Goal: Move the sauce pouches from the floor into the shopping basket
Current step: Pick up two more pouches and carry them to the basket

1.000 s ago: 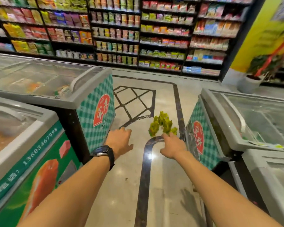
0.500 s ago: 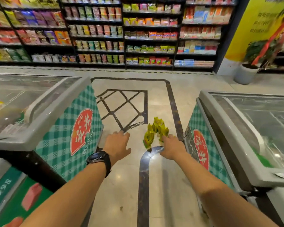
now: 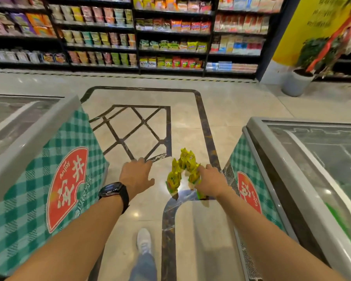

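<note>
Several yellow-green sauce pouches [image 3: 183,172] lie in a small heap on the marble floor ahead, between two chest freezers. My left hand [image 3: 137,175] is stretched forward to the left of the heap, fingers apart, holding nothing; a black watch sits on its wrist. My right hand [image 3: 211,182] reaches forward on the heap's right side and overlaps the nearest pouches in the picture; nothing is held in it. No shopping basket is in view.
A chest freezer with a green check side [image 3: 49,179] stands close on the left, another [image 3: 304,179] close on the right, leaving a narrow aisle. My white shoe [image 3: 143,240] is on the floor below. Stocked shelves [image 3: 170,37] line the far wall; a potted plant [image 3: 298,82] stands back right.
I have walked forward between the freezers. The pouches are nearer and lower in the picture, and both outstretched hands are closer to them.
</note>
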`<state>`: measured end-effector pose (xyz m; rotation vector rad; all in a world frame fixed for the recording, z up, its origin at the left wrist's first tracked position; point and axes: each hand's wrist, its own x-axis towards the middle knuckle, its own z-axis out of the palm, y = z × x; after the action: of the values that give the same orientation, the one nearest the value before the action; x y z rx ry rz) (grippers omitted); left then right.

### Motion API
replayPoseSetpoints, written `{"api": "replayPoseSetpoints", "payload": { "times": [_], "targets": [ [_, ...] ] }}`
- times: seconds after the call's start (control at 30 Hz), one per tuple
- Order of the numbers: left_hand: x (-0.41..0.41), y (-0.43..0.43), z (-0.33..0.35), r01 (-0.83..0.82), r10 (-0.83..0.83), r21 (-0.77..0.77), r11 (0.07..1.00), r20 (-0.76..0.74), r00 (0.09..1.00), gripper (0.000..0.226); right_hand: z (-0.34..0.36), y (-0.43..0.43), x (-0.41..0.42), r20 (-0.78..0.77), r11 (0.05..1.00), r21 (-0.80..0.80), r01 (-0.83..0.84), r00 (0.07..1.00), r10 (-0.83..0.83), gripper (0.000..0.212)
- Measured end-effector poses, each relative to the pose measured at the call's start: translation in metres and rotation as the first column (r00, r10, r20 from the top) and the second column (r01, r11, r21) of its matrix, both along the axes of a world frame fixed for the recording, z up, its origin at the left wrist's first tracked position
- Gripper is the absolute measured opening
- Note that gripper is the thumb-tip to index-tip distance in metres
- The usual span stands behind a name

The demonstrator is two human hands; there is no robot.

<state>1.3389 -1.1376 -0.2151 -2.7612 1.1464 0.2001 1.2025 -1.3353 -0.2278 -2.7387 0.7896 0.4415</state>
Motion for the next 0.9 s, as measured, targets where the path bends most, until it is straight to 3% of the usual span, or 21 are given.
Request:
{"api": "replayPoseSetpoints", "payload": {
  "times": [0.13, 0.3, 0.5, 0.7, 0.9],
  "targets": [
    [0.085, -0.045, -0.036, 0.022, -0.023, -0.025, 0.999, -0.061, 0.998, 0.054, -0.025, -0.040, 0.076, -0.026, 0.999, 0.020, 0.044, 0.999, -0.043, 0.043],
    [0.183, -0.098, -0.100, 0.031, -0.029, 0.014, 0.999, -0.123, 0.992, 0.060, -0.089, -0.081, 0.170, -0.082, 0.991, 0.087, 0.101, 0.992, -0.094, 0.056],
    [0.236, -0.148, -0.204, 0.073, -0.059, 0.093, 0.993, -0.136, 0.989, 0.054, -0.188, -0.131, 0.237, -0.136, 0.983, 0.135, 0.122, 0.985, -0.103, 0.059],
    [0.253, -0.190, -0.378, 0.037, -0.022, 0.095, 0.995, -0.152, 0.988, 0.051, -0.362, -0.183, 0.287, -0.167, 0.991, 0.122, 0.053, 0.986, -0.032, 0.064],
    [0.267, -0.211, -0.566, 0.027, -0.014, 0.112, 0.993, -0.117, 0.993, 0.052, -0.551, -0.212, 0.327, -0.085, 0.996, 0.073, 0.047, 0.995, -0.041, 0.066]
  ]
}}
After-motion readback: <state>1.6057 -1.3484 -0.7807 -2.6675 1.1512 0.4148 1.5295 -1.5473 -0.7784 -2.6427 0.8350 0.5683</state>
